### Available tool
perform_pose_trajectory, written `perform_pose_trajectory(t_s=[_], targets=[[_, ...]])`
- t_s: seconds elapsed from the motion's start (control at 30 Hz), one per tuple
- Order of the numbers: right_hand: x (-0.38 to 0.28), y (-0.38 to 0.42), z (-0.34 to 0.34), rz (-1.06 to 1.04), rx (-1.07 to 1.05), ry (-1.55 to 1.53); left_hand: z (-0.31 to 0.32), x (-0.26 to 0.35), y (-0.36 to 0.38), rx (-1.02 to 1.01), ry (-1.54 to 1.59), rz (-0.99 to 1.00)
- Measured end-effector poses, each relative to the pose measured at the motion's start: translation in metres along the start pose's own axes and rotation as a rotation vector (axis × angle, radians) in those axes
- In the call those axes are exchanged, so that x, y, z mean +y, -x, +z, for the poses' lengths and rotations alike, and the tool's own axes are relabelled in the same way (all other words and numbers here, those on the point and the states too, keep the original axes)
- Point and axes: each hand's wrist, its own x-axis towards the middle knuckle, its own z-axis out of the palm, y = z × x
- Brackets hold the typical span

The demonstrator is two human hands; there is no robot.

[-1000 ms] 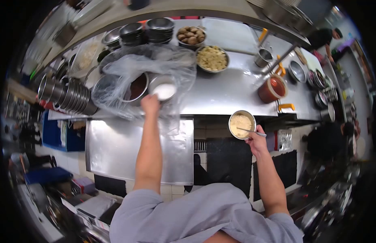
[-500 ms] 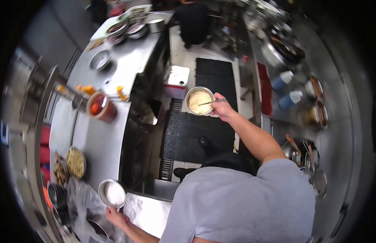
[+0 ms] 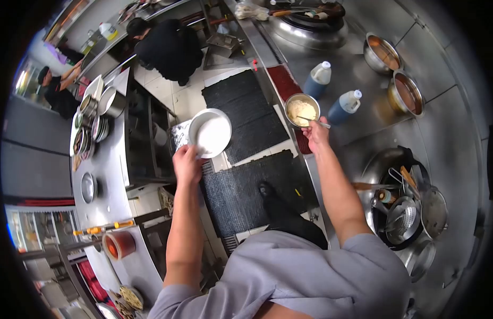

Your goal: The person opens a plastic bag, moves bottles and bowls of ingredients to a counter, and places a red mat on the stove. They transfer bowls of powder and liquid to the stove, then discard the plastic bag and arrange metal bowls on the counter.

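Observation:
My left hand [image 3: 187,164] is closed on the near rim of a round metal pot [image 3: 195,129], held in the air over the floor; something white and smooth [image 3: 214,135] fills its bottom. In my right hand [image 3: 316,135] is a small steel bowl [image 3: 287,114] containing a pale yellow, crumbly mass [image 3: 299,109]. A metal spoon [image 3: 322,124] rests in that bowl, its handle crossing the rim at my fingers. The bowl is above the edge of the steel counter, beside two blue bottles with white caps [image 3: 317,80].
A wok [image 3: 372,166] with ladles and strainers sits on the right counter [image 3: 363,139], with two pots of brown liquid [image 3: 383,53] farther back. The left steel table [image 3: 111,173] carries bowls. One person in black [image 3: 169,50] bends over ahead; another stands far left. Black mats [image 3: 241,186] cover the floor.
My left hand has carried the metal pot from the left counter forward to the middle. The right hand with its bowl has moved towards the right counter, and the view has turned right.

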Motion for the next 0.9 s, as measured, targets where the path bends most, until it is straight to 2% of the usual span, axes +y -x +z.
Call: perform_pose_trajectory(t_s=[0.07,0.17,0.33,0.57,0.63,0.9], targets=[[-0.005,-0.019,0.007,0.014,0.047,-0.015,0.064,-0.008,-0.056,-0.154,-0.010,-0.049],[-0.001,-0.052,0.006,0.049,0.093,-0.010,0.168,-0.020,-0.110,-0.176,-0.050,-0.083],[0.025,-0.075,-0.012,0.092,0.122,0.056,0.261,-0.074,-0.172,-0.197,-0.072,-0.099],[0.027,-0.075,-0.027,0.100,0.081,-0.019,0.294,-0.142,-0.193,-0.271,-0.243,-0.138],[0.023,-0.077,-0.033,0.101,0.091,-0.006,0.298,-0.148,-0.189,-0.215,-0.195,-0.155],[0.023,-0.059,-0.022,0.138,0.121,-0.025,0.301,-0.149,-0.187,-0.265,-0.275,-0.134]])
